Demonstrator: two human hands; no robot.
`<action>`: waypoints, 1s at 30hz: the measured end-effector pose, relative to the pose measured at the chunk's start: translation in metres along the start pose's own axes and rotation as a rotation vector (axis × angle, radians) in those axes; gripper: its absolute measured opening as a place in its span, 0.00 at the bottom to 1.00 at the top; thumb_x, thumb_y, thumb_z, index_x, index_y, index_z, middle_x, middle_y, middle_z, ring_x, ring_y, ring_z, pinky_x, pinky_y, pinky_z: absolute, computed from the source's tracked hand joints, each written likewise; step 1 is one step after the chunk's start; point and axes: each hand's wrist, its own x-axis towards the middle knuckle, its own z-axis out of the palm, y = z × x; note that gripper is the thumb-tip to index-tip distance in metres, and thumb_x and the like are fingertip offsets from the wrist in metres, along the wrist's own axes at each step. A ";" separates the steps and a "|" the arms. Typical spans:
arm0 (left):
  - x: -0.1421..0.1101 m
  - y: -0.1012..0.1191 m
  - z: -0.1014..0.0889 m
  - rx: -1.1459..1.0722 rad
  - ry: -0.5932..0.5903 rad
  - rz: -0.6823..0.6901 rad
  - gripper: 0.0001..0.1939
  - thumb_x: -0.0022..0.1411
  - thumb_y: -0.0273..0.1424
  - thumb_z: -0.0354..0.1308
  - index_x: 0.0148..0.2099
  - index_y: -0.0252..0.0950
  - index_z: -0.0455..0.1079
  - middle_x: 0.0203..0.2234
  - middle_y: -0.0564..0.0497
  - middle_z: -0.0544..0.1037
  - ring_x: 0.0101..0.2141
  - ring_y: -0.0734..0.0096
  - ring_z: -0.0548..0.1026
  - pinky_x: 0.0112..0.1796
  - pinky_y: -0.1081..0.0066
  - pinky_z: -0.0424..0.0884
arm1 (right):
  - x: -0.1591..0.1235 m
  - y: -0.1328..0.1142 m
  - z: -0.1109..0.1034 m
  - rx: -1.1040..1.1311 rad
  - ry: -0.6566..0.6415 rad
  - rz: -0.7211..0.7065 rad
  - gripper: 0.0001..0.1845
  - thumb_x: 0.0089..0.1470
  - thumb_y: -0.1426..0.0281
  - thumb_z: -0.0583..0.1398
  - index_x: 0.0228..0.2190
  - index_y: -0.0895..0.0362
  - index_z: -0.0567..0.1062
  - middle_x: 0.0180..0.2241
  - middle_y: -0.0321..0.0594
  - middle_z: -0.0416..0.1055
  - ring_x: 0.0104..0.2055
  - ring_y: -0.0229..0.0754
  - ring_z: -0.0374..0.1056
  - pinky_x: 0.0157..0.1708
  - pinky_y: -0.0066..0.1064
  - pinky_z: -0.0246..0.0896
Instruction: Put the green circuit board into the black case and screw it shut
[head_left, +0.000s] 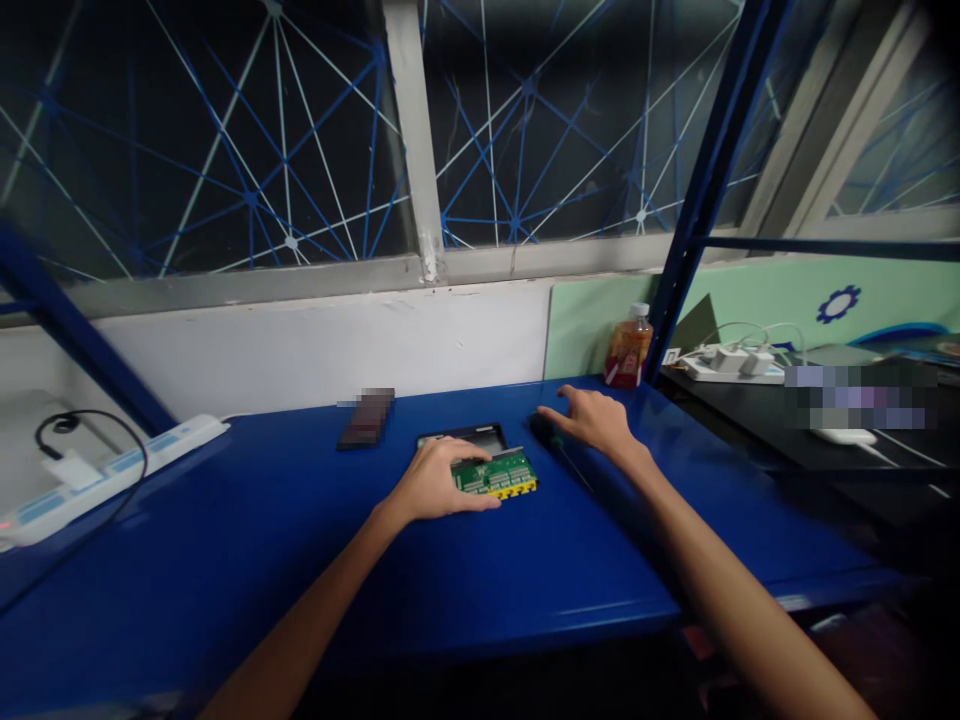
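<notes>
On the blue table lies a green circuit board (501, 475) with a row of yellow connectors along its front edge. My left hand (433, 482) grips the board's left side, fingers over the top and thumb along the front edge. Just behind the board, and partly hidden by it and my fingers, is a black open case (480, 436). Farther right, my right hand (596, 420) is open above the table, thumb and fingers apart. Its fingertips are close to the dark handle of a screwdriver (551, 435), whose thin shaft points toward the front right. Whether they touch it I cannot tell.
A dark flat object (367, 420), partly blurred out, lies at the back left. A white power strip (112, 480) with a black cable runs along the left. At the back right stands a bottle (628, 350). Blue frame posts (697, 170) rise beside the table (480, 580).
</notes>
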 end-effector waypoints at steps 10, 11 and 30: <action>0.005 -0.008 -0.025 -0.686 0.071 -0.362 0.18 0.46 0.39 0.69 0.39 0.34 0.79 0.28 0.48 0.81 0.28 0.68 0.75 0.28 0.72 0.67 | -0.015 -0.036 -0.013 1.169 -0.335 -0.412 0.25 0.57 0.54 0.56 0.48 0.59 0.72 0.31 0.41 0.73 0.26 0.38 0.70 0.19 0.26 0.63; 0.004 -0.010 -0.025 -0.731 0.073 -0.387 0.18 0.47 0.38 0.68 0.39 0.34 0.79 0.28 0.48 0.81 0.27 0.69 0.75 0.27 0.73 0.66 | -0.016 -0.037 -0.012 1.223 -0.367 -0.403 0.25 0.56 0.54 0.57 0.48 0.59 0.72 0.30 0.41 0.73 0.26 0.37 0.69 0.18 0.26 0.63; 0.003 -0.024 -0.049 -0.628 0.320 -0.577 0.27 0.55 0.52 0.58 0.34 0.30 0.77 0.28 0.42 0.80 0.30 0.65 0.75 0.29 0.72 0.65 | -0.020 -0.056 -0.002 1.593 -0.416 -0.118 0.20 0.47 0.55 0.65 0.25 0.60 0.73 0.21 0.38 0.73 0.21 0.38 0.71 0.18 0.27 0.67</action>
